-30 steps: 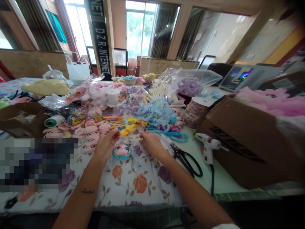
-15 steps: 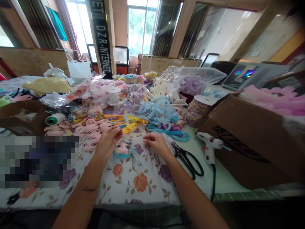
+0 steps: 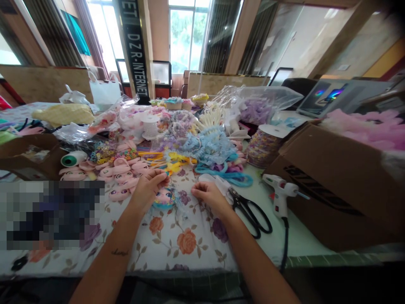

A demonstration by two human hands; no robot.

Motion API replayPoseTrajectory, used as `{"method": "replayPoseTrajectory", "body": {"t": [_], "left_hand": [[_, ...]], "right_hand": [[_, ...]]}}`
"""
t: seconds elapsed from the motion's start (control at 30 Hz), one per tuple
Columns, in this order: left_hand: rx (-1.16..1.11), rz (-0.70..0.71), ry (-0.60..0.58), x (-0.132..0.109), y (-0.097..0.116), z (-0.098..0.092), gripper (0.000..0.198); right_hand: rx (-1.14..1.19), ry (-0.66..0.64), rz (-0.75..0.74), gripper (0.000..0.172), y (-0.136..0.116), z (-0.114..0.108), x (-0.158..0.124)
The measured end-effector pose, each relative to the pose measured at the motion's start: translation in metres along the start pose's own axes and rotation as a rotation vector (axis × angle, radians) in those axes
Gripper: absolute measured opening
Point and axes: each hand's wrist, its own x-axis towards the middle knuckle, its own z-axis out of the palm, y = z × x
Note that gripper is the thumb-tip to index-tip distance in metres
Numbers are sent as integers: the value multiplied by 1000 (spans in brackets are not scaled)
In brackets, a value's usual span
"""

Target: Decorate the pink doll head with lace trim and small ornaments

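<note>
A small doll head (image 3: 164, 197) with blue and yellow trim lies face up on the flowered cloth (image 3: 177, 261). My left hand (image 3: 152, 185) is above its upper left edge, thumb and fingers pinched; a tiny bluish bit shows at the fingertips, too small to name. To the right of the head, my right hand (image 3: 207, 195) is raised with its fingertips pressed together, and whatever they hold, if anything, cannot be made out. Black-handled scissors (image 3: 251, 213) lie just right of my right wrist.
A glue gun (image 3: 280, 192) with a cord stands by a large cardboard box (image 3: 335, 190) on the right. Pink doll faces (image 3: 122, 175), yellow strips (image 3: 174, 162), blue yarn (image 3: 209, 145) and a ribbon spool (image 3: 267, 145) crowd the back. A small box (image 3: 31, 158) is at left.
My left hand has moved slightly right, partly over the top of the doll head. My right hand has shifted slightly, its fingers still closed together.
</note>
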Motion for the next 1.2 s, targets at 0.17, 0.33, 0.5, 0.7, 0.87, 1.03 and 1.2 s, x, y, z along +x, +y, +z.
{"method": "replayPoseTrajectory", "body": {"t": [0.17,0.33,0.5,0.7,0.87,1.03,1.2], "left_hand": [[25,-24,-36,1,-5,-1,22],[-40,-84,-71,-4,-15,5,22],[-107,-42,-22,-17,-32,26,18],[221,145,-141,-24,-44,32,10],[275,150,-114,-23,-45,28,10],[272,150,-29,-24,-41,28,7],[276,178,27,-23,-41,28,4]], "right_hand": [[-382,-58,24,8,5,-3,1],[-196,-35,-25,12,1,0,0],[279,10,-95,27,-11,6,-3],[412,-28,-111,26,-12,14,-6],[367,-35,-154,24,-9,18,-10],[424,-59,-151,23,-10,22,-12],[328,2,-208,23,-9,24,-12]]}}
